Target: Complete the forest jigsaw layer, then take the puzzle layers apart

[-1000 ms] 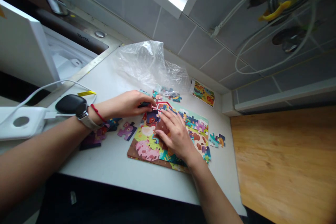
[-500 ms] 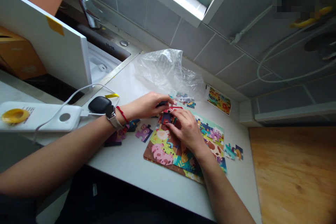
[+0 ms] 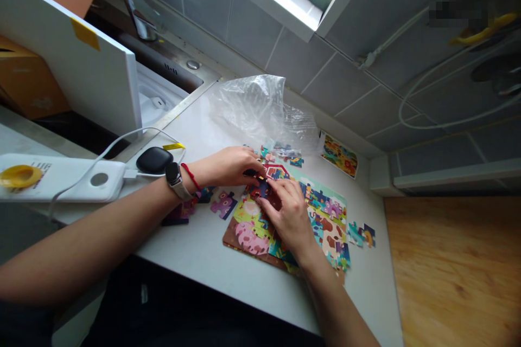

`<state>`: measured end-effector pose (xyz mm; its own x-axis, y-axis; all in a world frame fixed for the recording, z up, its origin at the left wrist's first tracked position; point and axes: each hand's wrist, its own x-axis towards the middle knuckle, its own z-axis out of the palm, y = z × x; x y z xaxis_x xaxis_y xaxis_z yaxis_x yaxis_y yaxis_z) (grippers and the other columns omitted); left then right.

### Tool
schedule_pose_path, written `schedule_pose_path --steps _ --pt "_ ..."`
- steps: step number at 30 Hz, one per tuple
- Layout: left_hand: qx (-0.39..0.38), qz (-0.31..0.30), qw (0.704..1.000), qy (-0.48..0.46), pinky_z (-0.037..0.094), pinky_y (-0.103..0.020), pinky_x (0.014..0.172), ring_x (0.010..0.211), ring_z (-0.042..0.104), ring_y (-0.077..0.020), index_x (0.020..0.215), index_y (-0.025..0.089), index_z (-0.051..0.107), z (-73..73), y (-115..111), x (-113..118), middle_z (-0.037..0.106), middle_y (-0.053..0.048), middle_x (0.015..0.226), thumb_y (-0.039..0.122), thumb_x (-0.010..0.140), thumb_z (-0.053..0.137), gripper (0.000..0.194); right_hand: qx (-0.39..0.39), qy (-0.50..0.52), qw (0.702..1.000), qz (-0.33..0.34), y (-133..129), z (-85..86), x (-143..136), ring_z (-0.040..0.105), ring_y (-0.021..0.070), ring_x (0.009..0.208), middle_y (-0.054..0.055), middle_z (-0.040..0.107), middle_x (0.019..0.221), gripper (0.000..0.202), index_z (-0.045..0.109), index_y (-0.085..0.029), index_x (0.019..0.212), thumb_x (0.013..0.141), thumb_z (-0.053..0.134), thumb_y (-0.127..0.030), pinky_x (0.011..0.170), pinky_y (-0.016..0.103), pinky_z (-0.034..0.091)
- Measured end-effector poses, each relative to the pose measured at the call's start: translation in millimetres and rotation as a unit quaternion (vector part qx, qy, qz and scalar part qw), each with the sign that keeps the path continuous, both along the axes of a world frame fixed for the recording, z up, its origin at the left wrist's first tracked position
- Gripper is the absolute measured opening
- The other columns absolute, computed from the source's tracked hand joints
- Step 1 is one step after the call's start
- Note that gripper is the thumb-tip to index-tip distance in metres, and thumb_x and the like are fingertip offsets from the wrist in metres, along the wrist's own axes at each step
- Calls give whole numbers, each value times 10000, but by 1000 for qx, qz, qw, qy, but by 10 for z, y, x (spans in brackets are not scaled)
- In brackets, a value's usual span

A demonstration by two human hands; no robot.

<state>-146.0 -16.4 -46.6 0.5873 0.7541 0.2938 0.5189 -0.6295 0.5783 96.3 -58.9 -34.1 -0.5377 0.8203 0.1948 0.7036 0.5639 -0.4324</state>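
Near the centre of the frame, a dark puzzle piece (image 3: 264,188) is held between the thumb and the forefinger of the right hand (image 3: 291,207), which are kept narrowly apart. The same piece is met from the other side by the fingertips of the left hand (image 3: 240,165), whose fingers are bent and close together. Something dark is partly seen under these fingers, but whether it is gripped by them cannot be told.

The puzzle board (image 3: 230,237) is placed at the lower centre, under the right hand, on a white counter (image 3: 195,265). On it a pink pig (image 3: 250,237) is shown at the lower left corner, and part of the picture is covered by the right hand. To the left of the board a purple puzzle piece (image 3: 222,205) is laid, and to its right two joined-looking pieces (image 3: 361,234) are seen. Above the board, more loose pieces (image 3: 295,160) are partly covered by a crumpled clear plastic bag (image 3: 256,111). A small picture card (image 3: 338,155) is placed right of the bag, near the tiled wall. On the left wrist a watch (image 3: 173,174) and a red cord (image 3: 189,179) are worn.
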Motion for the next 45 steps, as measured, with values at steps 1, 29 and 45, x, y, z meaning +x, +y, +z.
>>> schedule_pose_path --steps 1,29,45 --pt "3 -3 1000 5 520 -265 764 848 707 -197 1057 254 825 -3 2 1 792 -44 891 223 907 774 161 -2 -1 1000 -2 -20 -1 0 621 324 1136 119 725 1167 400 704 -239 1349 958 743 -313 1029 540 553" --pt "-388 4 883 -265 583 -216 494 601 738 -158 1629 239 180 167 -203 259 692 15 728 310 1058 594 709 7 180 983 -19 19 -38 147 613 320 1331 90 675 1397 602 538 -320 1539 962 693 -241 1141 562 525" --pt "-259 162 914 -268 448 -199 411 471 648 -89 1331 183 574 149 -91 139 798 -78 935 563 1099 431 467 56 174 983 -12 13 -36 119 660 317 1222 84 739 1295 316 730 -282 1267 960 695 -220 1069 589 530"
